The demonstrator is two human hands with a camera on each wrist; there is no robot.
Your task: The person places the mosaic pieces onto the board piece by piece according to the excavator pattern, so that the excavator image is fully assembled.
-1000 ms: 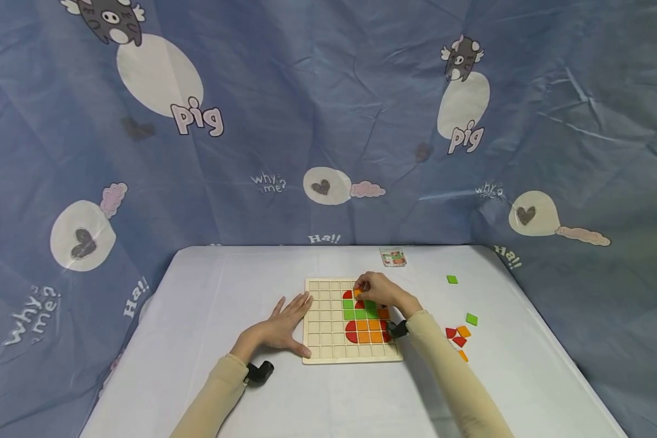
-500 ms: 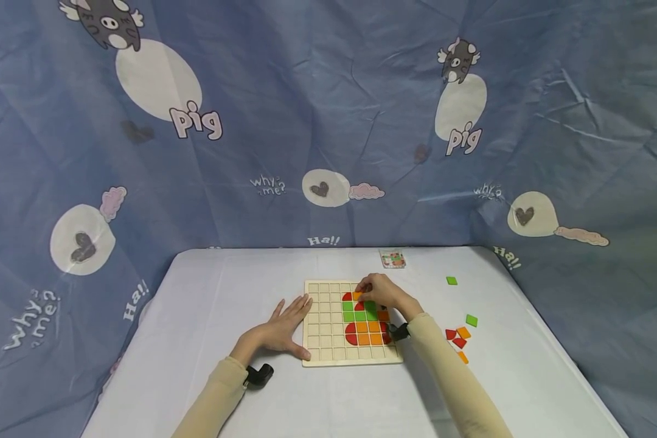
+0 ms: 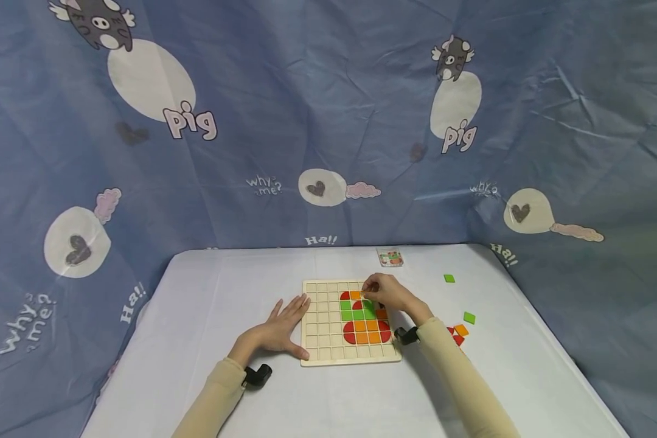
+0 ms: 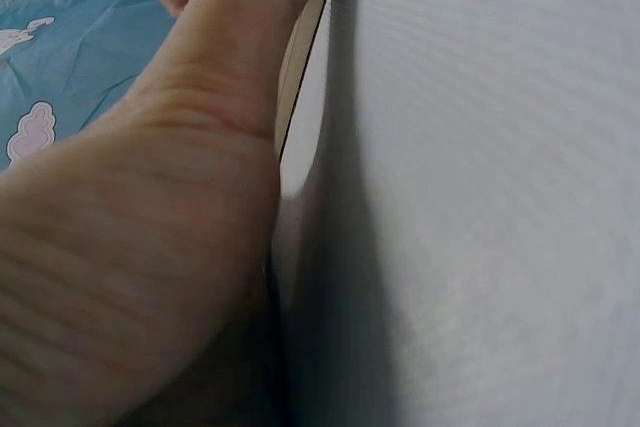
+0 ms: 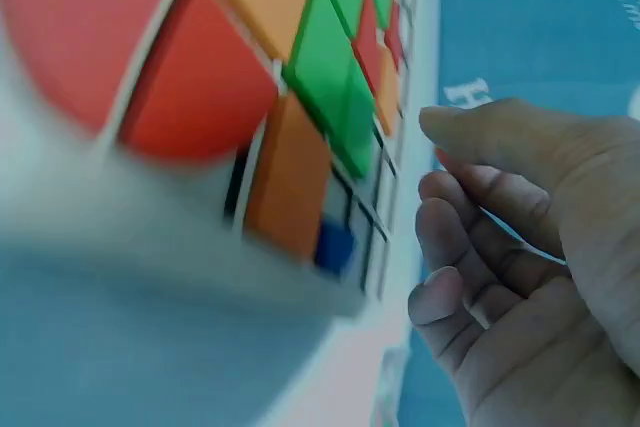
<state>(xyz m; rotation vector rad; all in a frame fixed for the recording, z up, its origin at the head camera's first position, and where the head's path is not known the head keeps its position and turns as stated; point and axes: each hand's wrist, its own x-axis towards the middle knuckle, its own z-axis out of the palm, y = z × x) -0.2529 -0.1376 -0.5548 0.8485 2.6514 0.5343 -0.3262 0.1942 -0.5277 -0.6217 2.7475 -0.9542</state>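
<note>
A pale wooden grid board (image 3: 323,347) lies on the white table. My left hand (image 3: 278,328) rests spread along its left edge, thumb at the lower corner; in the left wrist view this hand (image 4: 150,217) fills the left side. My right hand (image 3: 389,293) hovers at the board's upper right, its thumb and index finger almost together. Between those fingertips a sliver of a red tile (image 5: 442,158) shows in the right wrist view; its shape is hidden. An orange square tile (image 3: 355,295) sits in the grid beside a red quarter-round tile (image 3: 345,296). Green tiles (image 3: 346,315) lie below.
A small picture card (image 3: 390,258) lies behind the board. Two green tiles (image 3: 469,318) lie to the right. Orange (image 3: 461,330) and red loose tiles (image 3: 458,340) are partly covered by my right sleeve. A blue printed cloth (image 3: 241,213) hangs behind the table.
The orange square tile, pinched by my right hand a second ago, now lies in the grid, let go. My right hand has shifted slightly right. The left hand stays put.
</note>
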